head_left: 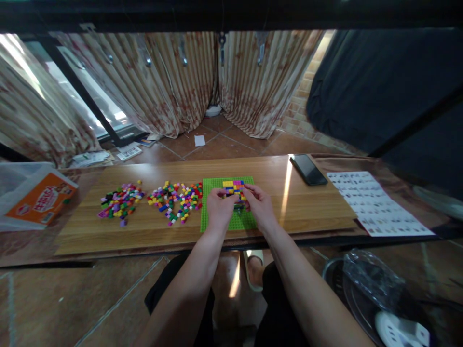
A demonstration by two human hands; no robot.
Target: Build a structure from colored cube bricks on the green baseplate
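Note:
A green studded baseplate [213,222] lies on the wooden board, and a small block of toy bricks [227,184] in yellow, blue, pink and red sits over its middle. From the left, my left hand [220,205] has its fingers closed against the near side of this brick block. My right hand [258,202] grips the opposite side, thumb and fingers bent around it. Both hands partly cover the bricks, so any single loose brick between the fingertips is hidden. Left of the baseplate a loose pile of bricks [177,200] in mixed colours reaches its edge.
Farther left lies a second brick pile [123,200], beside a clear plastic box [29,193] with an orange label. A black phone [308,168] and a printed sheet [378,202] are to the right. Below the board's right end, a plastic bag [372,277] and white power strip [400,330] rest on something round.

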